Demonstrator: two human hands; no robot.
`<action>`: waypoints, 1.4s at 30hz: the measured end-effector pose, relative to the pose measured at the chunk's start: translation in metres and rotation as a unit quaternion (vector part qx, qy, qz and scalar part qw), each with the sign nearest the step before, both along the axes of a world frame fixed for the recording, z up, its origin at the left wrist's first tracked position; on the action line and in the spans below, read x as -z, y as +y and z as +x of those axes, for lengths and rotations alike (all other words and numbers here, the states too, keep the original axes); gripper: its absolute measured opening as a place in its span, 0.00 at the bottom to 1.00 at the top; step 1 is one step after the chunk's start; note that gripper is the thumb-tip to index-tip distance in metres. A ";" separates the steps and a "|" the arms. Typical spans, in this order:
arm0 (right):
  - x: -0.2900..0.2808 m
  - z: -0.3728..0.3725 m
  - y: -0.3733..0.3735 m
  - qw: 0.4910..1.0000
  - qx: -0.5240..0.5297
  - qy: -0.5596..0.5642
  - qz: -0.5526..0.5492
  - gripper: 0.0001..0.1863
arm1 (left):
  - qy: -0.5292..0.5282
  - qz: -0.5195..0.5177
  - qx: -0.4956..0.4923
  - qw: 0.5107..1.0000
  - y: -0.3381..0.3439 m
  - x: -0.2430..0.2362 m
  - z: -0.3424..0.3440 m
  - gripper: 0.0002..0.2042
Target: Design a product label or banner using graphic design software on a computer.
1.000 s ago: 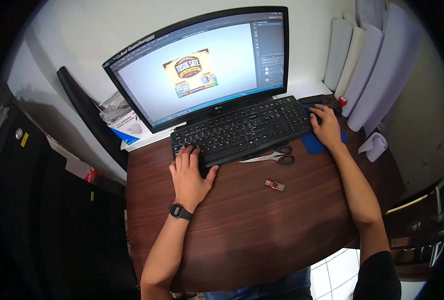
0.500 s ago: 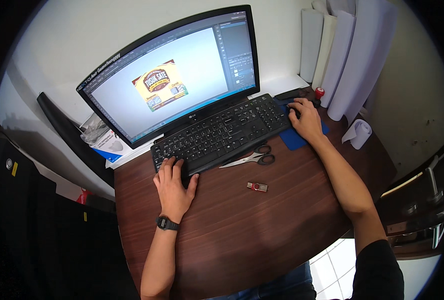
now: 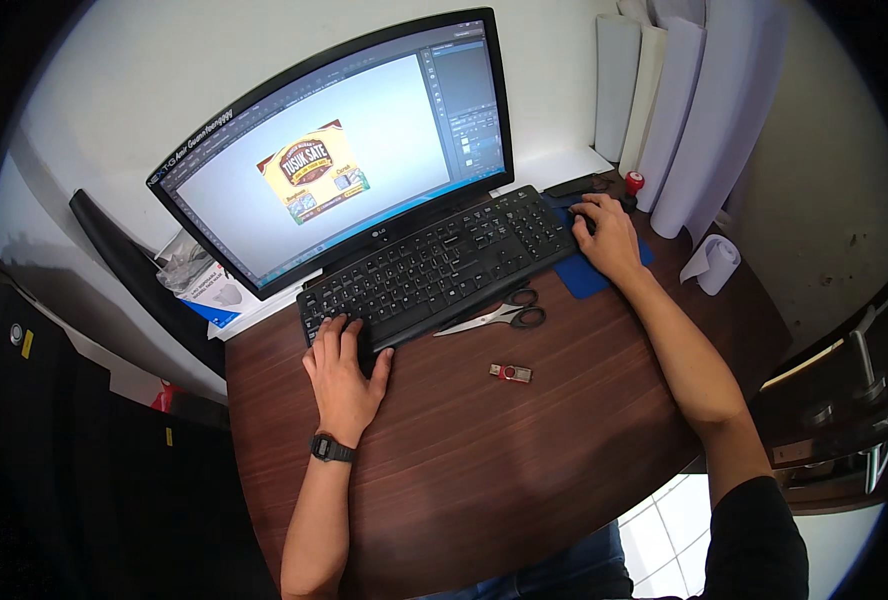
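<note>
My left hand (image 3: 344,375), a black watch on its wrist, rests with fingers apart on the lower left keys of the black keyboard (image 3: 432,262). My right hand (image 3: 609,240) is curved over a dark mouse (image 3: 587,219) on a blue pad (image 3: 579,275), which it largely hides. Black-handled scissors (image 3: 524,316) lie just below the keyboard, and a red and silver USB stick (image 3: 511,373) is between my arms. Behind the keyboard the monitor (image 3: 384,110) shows an editing program with a yellow and brown label design.
The dark wooden desk (image 3: 464,460) has tall paper rolls (image 3: 709,120), a small roll (image 3: 716,262) and a red-handled stamp (image 3: 633,185) at its right. A bagged box (image 3: 204,295) lies behind at left, beside black cabinets (image 3: 84,440); a door handle (image 3: 869,365) is at far right.
The view has shifted, so the desk, monitor and both hands appear further left than a second ago. Both hands remain at the keyboard and mouse, with no clear movement relative to them.
</note>
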State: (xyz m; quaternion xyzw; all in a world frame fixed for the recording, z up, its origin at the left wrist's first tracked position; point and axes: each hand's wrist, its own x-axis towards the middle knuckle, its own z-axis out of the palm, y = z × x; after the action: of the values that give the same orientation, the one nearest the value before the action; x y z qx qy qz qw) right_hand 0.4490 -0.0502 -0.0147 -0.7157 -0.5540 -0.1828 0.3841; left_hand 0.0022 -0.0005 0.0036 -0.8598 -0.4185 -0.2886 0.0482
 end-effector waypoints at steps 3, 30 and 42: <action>0.000 0.000 0.000 1.000 0.001 0.001 0.001 0.12 | 0.002 -0.001 -0.002 1.000 0.000 0.000 0.000 0.29; -0.002 0.001 -0.001 1.000 0.009 0.013 -0.015 0.12 | -0.010 0.005 0.010 1.000 0.001 -0.001 -0.001 0.29; -0.004 0.001 -0.003 0.999 0.020 0.015 -0.029 0.11 | -0.009 0.006 0.010 1.000 0.000 -0.001 0.000 0.29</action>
State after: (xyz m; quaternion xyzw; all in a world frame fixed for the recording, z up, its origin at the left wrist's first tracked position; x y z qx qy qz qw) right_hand 0.4500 -0.0531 -0.0110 -0.7401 -0.5386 -0.1637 0.3679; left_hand 0.0021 -0.0003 0.0049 -0.8611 -0.4082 -0.2995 0.0467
